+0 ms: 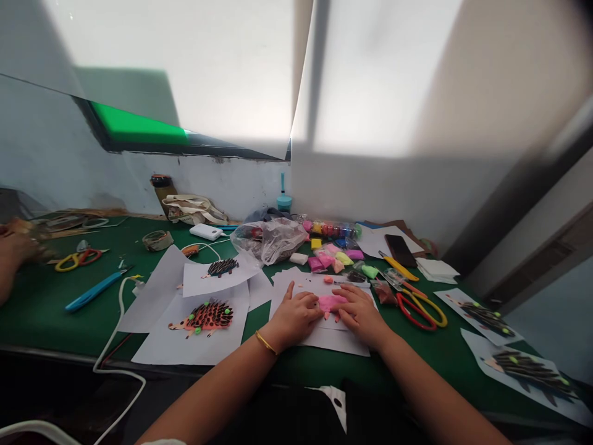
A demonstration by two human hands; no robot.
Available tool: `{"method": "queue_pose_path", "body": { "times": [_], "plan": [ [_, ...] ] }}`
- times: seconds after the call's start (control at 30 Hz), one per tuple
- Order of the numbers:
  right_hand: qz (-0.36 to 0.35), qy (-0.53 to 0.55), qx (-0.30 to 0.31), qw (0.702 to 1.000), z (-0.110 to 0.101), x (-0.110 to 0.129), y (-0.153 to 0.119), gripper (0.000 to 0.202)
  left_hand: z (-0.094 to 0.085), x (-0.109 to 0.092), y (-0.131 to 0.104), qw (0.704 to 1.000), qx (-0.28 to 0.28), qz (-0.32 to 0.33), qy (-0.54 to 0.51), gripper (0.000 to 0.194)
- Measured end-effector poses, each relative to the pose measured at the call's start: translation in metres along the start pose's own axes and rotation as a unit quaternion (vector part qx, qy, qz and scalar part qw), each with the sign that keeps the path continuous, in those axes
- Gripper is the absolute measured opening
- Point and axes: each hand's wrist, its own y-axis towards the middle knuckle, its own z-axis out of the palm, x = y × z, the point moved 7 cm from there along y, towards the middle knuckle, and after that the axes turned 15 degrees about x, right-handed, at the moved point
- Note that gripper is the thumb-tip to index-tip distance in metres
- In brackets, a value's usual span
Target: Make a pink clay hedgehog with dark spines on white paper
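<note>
Pink modelling clay [330, 303] lies flattened on a white sheet of paper [340, 342] in front of me, with small lobes along its lower edge. At its left side my left hand [299, 315] rests with fingers laid out and the thumb raised, the fingertips touching the clay's edge. My right hand [361, 314] lies over the right side of the clay, fingers spread and hiding part of it. Just behind them, a marker [351, 282] and a small orange-pink lump of clay [328, 280] sit on the paper.
Finished hedgehog pictures [210, 321] lie on the left, with others [484, 318] at the right. Clay packets [324, 258], a plastic bag [271, 241], scissors [421, 309], a yellow cutter [398, 266] and a phone [401, 250] surround the paper. Another person's hand [13, 247] shows at far left.
</note>
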Motion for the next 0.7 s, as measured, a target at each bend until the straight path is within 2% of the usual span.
{"method": "queue_pose_path", "body": {
  "times": [0.27,0.7],
  "plan": [
    [0.005,-0.002,0.011,1.000,0.0021,0.0005,0.0024,0.027,0.0014,0.0004,0.0008,1.000,-0.001,0.001,0.001,0.021],
    [-0.007,-0.004,-0.009,1.000,-0.0012,0.0027,0.0003,0.028,0.0067,0.0036,0.0004,1.000,0.000,0.001,-0.008,0.025]
  ]
}}
